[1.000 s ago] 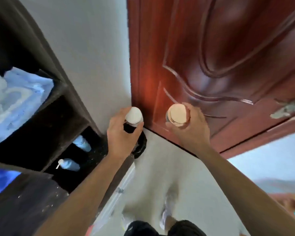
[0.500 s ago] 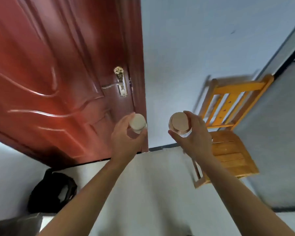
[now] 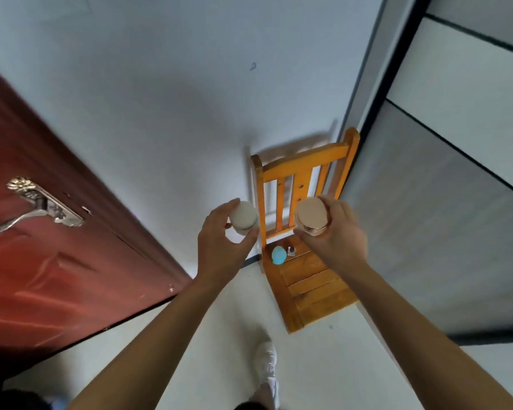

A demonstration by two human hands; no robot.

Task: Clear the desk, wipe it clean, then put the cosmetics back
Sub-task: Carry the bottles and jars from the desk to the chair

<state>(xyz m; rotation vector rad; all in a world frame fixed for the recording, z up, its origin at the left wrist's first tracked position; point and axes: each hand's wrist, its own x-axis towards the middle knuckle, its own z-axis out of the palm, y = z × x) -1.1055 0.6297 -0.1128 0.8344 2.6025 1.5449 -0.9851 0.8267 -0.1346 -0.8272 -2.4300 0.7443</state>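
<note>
**Head-Worn Lens Looks Down Past Outstretched Arms to Corner Chair**

A single wide-angle camera, worn on the person's head, faces forward and steeply down. Both forearms run up from the bottom edge to mid-frame. There the left hand (image 3: 219,250) grips a white-lidded jar (image 3: 243,216) and the right hand (image 3: 335,232) grips a gold-lidded jar (image 3: 311,214), close to the lens. Farther off, a wooden chair (image 3: 314,285) stands by the white wall (image 3: 160,84), seen from above and in front. The floor (image 3: 190,335) and one white shoe (image 3: 267,362) lie almost directly below. A red-brown door (image 3: 42,276) fills the left side and grey panels (image 3: 456,202) the right, their lines slanted by the wide lens.
</note>
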